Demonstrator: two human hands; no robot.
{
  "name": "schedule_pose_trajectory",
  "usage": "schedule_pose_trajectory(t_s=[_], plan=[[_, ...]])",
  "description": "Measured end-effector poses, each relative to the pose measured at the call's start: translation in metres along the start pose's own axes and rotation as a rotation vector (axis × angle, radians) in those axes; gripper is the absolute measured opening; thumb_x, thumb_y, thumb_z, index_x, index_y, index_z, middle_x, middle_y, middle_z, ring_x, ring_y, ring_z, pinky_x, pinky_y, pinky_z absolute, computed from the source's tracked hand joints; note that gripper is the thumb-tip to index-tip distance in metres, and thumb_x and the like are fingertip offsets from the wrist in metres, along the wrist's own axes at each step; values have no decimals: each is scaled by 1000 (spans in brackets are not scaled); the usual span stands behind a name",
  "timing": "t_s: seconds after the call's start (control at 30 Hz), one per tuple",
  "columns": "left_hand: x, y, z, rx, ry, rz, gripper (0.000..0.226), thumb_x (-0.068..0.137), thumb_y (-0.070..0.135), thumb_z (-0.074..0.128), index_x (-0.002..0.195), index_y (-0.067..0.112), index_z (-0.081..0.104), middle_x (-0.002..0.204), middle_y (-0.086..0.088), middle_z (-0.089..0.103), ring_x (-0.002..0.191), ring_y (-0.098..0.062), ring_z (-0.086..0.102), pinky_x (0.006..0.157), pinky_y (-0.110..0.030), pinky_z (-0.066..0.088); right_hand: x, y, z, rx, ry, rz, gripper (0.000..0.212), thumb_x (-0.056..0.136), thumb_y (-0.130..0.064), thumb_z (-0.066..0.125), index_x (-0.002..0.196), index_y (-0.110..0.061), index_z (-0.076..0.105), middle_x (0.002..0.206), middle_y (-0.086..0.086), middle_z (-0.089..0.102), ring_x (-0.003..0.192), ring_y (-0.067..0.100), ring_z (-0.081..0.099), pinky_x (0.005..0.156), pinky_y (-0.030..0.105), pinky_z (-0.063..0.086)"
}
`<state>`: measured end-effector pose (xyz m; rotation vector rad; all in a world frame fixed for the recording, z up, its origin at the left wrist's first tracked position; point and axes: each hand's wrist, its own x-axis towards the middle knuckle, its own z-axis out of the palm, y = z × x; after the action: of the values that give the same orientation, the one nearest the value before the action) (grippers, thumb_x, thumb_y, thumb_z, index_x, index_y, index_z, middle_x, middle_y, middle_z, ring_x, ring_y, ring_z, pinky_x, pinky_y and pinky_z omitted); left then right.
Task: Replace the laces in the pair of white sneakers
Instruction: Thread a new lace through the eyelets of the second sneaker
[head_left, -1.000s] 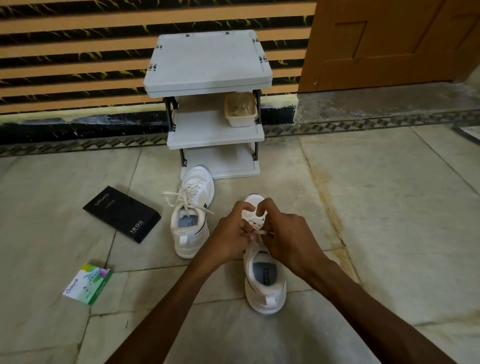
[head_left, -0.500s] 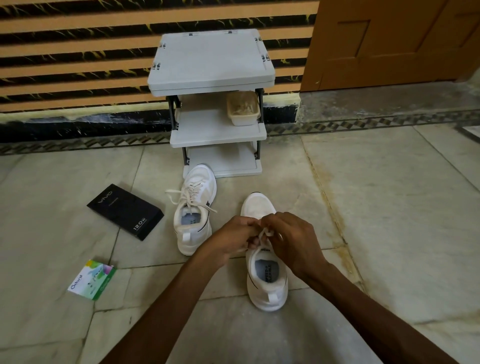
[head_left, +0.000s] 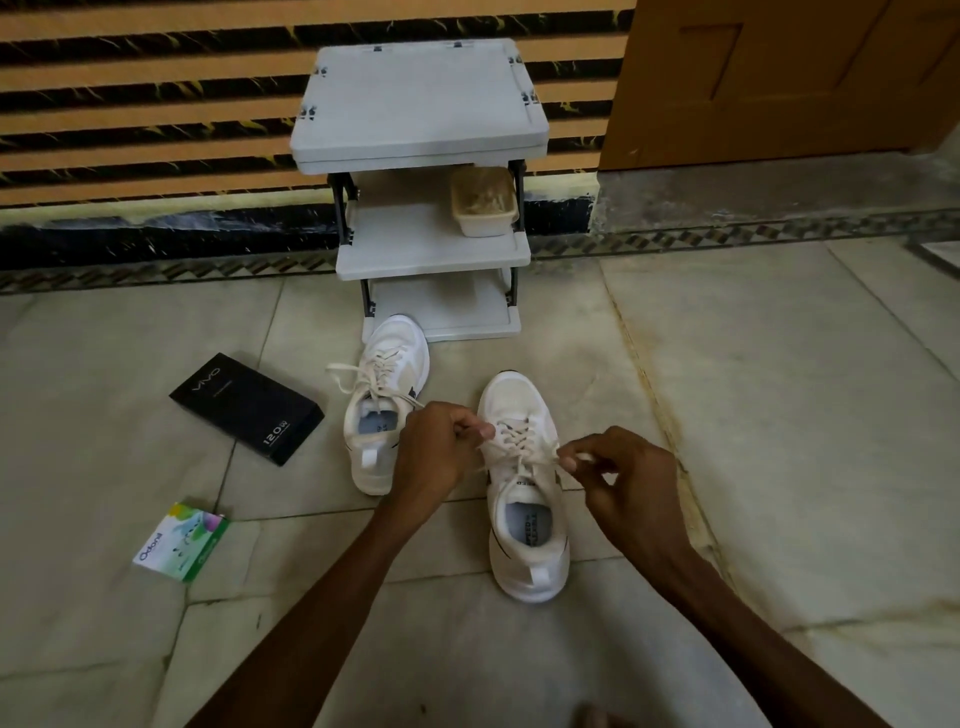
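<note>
- We see a pale tiled floor (head_left: 779, 415) running up to a wall (head_left: 156, 104) of tan and black stripes, with a brown wooden door (head_left: 779, 78) at the upper right.
- A grey three-shelf rack (head_left: 421, 104) stands against that wall, at the middle of our view.
- The nearer sneaker (head_left: 527, 566) sits on the floor between our two forearms, toe pointing at the rack and heel toward us.
- The farther sneaker (head_left: 387, 395) stands just to its left, with its toe near the rack's bottom shelf. Its loose lace (head_left: 343, 374) is threaded but untied, and one end trails out to the left.
- A black box (head_left: 247, 408) lies flat on the tiles, left of the farther sneaker.
- Our left hand (head_left: 436, 447) sits between the two shoes with its fingers curled in. Thumb and forefinger pinch one end of the cream lace (head_left: 511, 441) of the nearer sneaker.
- Our right hand (head_left: 628, 483) is just right of that shoe, fingers also curled, and it pinches the other end between thumb and fingertips.
- The lace crosses the eyelets and runs out to each hand, drawn sideways on both sides.
- A beige tub (head_left: 483, 200) rests on the rack's middle shelf, at its right side.
- A green and white packet (head_left: 182, 540) lies on the floor at the lower left, well apart from the shoes.
</note>
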<state>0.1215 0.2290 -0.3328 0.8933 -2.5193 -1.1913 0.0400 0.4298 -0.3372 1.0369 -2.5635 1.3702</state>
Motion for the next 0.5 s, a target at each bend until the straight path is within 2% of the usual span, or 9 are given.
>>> schedule_pose_trajectory(t_s=[0.13,0.2,0.3,0.37,0.43,0.5], plan=[[-5,1,0,66,63,47,27,85,17,72,64,28,60,57,21,53,55,9,49,54,-4,33,-12,6,-5,165,-34,150,17,76,-11,81,79,-27,76,71,-13,70,69,2,66,61,13,48],[-6,3,0,76,57,43,25,86,16,71,66,27,60,59,20,55,56,8,49,54,-4,34,-12,6,-9,297,-85,180,5,80,-16,78,78,-20,77,71,-9,72,66,5,68,61,15,51],[-6,5,1,97,17,14,22,85,13,70,67,23,62,61,17,63,56,3,54,52,-5,36,-5,-4,-13,489,-171,275,12,87,-21,69,83,-12,76,72,3,72,62,17,68,57,28,57],[-6,8,2,130,-7,32,17,83,11,71,69,17,64,63,14,66,61,-5,61,53,-5,37,1,-13,-11,592,-201,383,15,93,-14,62,85,-9,74,74,7,72,63,22,67,54,28,56],[-5,10,4,144,-19,48,13,84,13,72,72,11,66,73,6,71,71,-11,64,58,-6,39,7,-22,-8,672,-246,459,22,98,-16,54,86,-7,70,81,7,73,64,21,66,51,25,51],[-2,12,6,284,-41,40,14,87,21,71,83,8,68,88,0,73,83,-17,67,69,-16,48,12,-30,-4,759,-303,505,30,103,-23,46,84,-9,64,87,8,73,60,19,64,48,24,47]])
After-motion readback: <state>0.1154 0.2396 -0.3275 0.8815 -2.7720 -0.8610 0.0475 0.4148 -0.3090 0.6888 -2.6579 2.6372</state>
